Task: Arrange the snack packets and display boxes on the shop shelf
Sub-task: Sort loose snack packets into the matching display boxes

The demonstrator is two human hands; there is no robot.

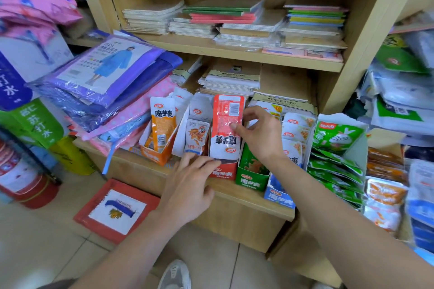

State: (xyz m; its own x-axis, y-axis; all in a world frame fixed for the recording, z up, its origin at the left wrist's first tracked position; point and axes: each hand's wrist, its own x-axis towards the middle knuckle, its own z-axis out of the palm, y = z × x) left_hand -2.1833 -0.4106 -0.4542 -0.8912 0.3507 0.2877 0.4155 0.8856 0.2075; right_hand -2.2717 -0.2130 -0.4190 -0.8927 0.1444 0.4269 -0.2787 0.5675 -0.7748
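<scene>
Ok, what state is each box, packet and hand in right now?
Red packet: upside down, standing in the red box.
Red box: open-topped, at the shelf edge.
Orange packet: upright in the orange box.
Green box: open-topped, beside the red box.
Right hand: pinches the red packet.
Left hand: fingers straight, touching the red box.

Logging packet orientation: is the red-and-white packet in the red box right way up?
Upside down: the red-and-white foil snack packet stands in the red cardboard display box with its black lettering inverted.
</scene>
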